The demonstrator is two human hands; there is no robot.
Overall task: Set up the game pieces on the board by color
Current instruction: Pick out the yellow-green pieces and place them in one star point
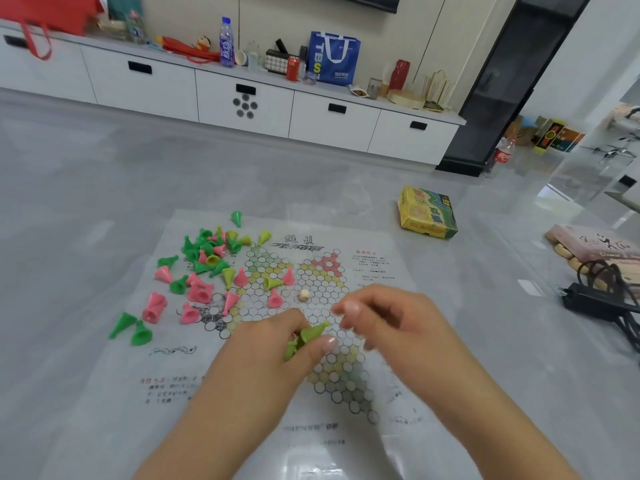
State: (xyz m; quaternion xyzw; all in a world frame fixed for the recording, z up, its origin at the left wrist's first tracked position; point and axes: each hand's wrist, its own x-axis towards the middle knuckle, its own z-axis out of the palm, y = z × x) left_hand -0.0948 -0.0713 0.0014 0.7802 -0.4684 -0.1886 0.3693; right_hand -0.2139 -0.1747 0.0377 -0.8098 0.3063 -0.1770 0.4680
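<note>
The left hand (277,344) hides part of the board (304,278) at frame centre, fingers curled around a bunch of yellow-green pieces (308,336). The right hand (388,317) is blurred, fingertips pinched together; whether it holds anything is unclear.

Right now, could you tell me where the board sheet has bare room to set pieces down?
The red corner and the circles right of the small die are bare, as is the near point below the left hand, which holds yellow-green pieces. The loose pile crowds the sheet's far left.
</note>
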